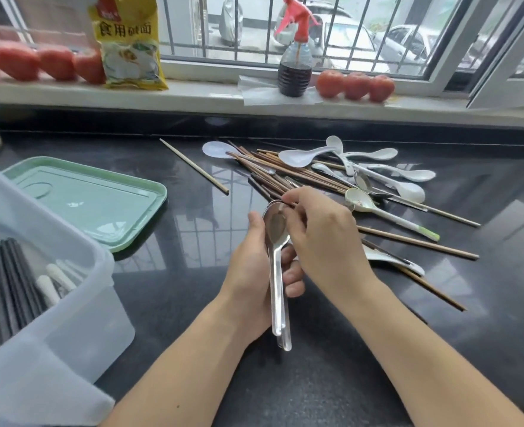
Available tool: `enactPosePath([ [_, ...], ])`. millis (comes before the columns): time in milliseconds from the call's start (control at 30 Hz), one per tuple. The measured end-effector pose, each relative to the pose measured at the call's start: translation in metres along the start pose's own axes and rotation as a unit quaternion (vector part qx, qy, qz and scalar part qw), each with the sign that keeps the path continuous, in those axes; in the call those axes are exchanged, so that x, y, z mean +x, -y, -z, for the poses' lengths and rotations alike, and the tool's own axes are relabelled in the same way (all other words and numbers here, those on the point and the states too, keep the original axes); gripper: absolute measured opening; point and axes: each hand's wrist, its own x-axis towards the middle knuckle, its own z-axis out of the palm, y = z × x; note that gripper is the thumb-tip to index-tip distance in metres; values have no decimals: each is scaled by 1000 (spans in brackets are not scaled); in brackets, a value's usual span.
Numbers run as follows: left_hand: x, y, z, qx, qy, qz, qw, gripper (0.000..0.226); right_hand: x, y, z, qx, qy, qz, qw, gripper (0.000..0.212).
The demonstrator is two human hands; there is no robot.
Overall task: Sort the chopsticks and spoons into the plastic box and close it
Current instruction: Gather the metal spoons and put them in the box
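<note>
Centrally, metal spoons [277, 266] between hands [288, 251]

1. Two bare hands: the left hand [254, 272] and the right hand [322, 241].
2. One clear plastic box [79, 328].
3. One flat green plastic lid [94, 201].
4. One yellow food bag [130, 41].
5. One spray bottle with a red top [295, 57].
6. Seven round red tomatoes: four on the left [36, 61] and three on the right [355, 85].
7. A few shiny metal spoons [277, 272] stacked together; I cannot tell how many.
8. Many brown wooden chopsticks [285, 172] in a pile, too many to count.
</note>
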Motion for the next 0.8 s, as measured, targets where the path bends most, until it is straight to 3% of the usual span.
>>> enactPosePath([
  [467,-7,0,-3,58,8,-15,998,59,0,-7,-1,1,8,-29,1000,20],
  [633,-7,2,-7,84,12,-25,996,28,0,-9,1,6,15,-37,999,20],
  [800,-7,4,-8,90,3,-39,995,20,0,-9,-1,21,7,-36,999,19],
])
